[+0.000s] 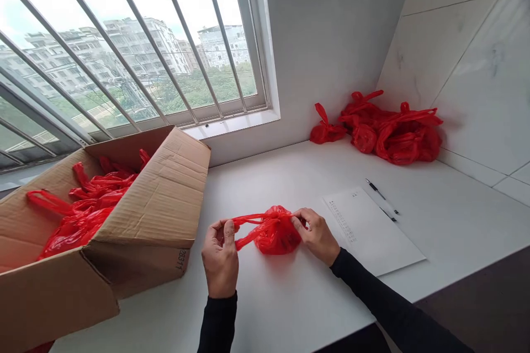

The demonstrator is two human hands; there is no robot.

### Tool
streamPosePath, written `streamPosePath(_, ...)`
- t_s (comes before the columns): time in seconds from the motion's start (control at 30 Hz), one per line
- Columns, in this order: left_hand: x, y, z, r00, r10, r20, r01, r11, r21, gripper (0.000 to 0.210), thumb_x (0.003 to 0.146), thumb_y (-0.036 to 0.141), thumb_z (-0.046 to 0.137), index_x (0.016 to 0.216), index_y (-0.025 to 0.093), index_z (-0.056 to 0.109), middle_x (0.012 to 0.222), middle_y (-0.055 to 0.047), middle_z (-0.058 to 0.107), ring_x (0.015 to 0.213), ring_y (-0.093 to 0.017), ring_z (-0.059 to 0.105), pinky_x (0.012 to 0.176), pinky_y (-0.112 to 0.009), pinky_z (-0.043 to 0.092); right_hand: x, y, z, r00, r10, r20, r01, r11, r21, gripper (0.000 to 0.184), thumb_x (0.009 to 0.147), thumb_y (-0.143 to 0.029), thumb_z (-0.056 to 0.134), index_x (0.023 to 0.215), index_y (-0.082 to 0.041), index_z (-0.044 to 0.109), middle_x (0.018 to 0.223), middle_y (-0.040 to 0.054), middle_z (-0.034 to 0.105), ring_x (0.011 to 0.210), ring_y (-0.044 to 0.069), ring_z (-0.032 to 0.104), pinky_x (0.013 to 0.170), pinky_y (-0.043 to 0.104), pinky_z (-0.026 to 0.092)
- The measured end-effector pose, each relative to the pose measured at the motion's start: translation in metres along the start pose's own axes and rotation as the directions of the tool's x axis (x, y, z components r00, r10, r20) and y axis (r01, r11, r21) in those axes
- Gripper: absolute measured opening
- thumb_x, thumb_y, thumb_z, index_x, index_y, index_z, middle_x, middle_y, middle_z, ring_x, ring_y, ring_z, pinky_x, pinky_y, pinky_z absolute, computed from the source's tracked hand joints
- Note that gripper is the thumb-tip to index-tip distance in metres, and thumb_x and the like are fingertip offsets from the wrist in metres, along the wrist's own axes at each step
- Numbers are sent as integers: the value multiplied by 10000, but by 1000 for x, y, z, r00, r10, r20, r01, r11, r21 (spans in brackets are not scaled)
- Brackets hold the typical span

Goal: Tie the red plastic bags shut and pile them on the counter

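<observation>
- Cardboard box, brown, open-topped, at the left side of the tabletop; near flap angled outward, the digits "28311" printed low on its right end.
- Red bags, several, thin plastic, heaped inside the box; some handles stick up, one loop lies towards the left wall.
- Window, behind the box, with slanting metal bars; pale buildings and green trees outside.
- Left hand, black sleeve; thumb and fingers closed on the handles of the red bag, which are pulled out to the left.
- Red bag, one, rounded and bunched, resting on the middle of the tabletop between both hands; its handle strips stretch leftward.
- Right hand, black sleeve; thumb and fingers pinching red plastic at the bag's upper right.
- Small bag, red, a handle end upright, by the back wall, just beside a larger pile.
- Paper, white, printed with small lines of text, flat beside the right hand; wording too small to read.
- Pen, black and clear, lying near the paper's far right edge.
- Bag pile, red, in the far right corner, against the tiled wall.
</observation>
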State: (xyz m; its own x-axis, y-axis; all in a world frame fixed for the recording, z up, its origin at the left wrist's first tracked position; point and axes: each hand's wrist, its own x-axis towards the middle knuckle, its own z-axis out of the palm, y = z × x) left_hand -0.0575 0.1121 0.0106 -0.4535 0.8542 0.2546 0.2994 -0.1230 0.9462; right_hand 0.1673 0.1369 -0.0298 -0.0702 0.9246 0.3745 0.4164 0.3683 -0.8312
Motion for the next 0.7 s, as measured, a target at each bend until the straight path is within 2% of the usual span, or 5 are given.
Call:
streamPosePath(0.13,-26,-8,19,996,29,88,-28,1000,-12,444,969,456,435,1325,214,331,1111,-109,684,1046,-219,652,860,-405,550,0,-8,6,997,-77,-18,77,997,-5,312,953,-294,561,1263,-260,573,1095,50,642,1039,234,546,944,399,443)
streamPosePath(0.3,-47,-15,44,958,152,241,-194,968,160,249,851,353,610,1070,237,627,1096,-82,677,1051,-274,604,940,-472,463,2,-12,14,993,-119,-6,120,991,54,125,946,-242,553,1009,-236,662,966,38,684,936,225,579,868,385,472)
streamPosePath(0.4,-42,-15,35,932,203,300,-277,934,228,117,861,335,601,888,252,678,885,-34,678,867,-250,590,884,-462,428,0,-7,9,999,-31,-40,36,988,147,130,949,-293,566,950,-228,679,947,39,692,916,214,608,845,360,489)
streamPosePath(0.57,-33,-13,-2,961,219,168,-262,914,309,182,919,402,582,853,243,640,834,-17,624,818,-227,553,803,-405,423,-5,4,-5,961,247,-126,-199,931,306,268,966,-435,528,922,-198,646,886,60,693,811,211,635,763,356,520)
streamPosePath(0.7,-37,-6,-6,941,281,190,-332,880,339,301,919,380,604,1203,279,597,1170,-36,629,1046,-240,552,912,-404,444,-9,-7,-5,984,70,-161,-49,990,130,341,934,-321,572,1267,-251,587,1273,68,620,1162,243,551,1019,424,447)
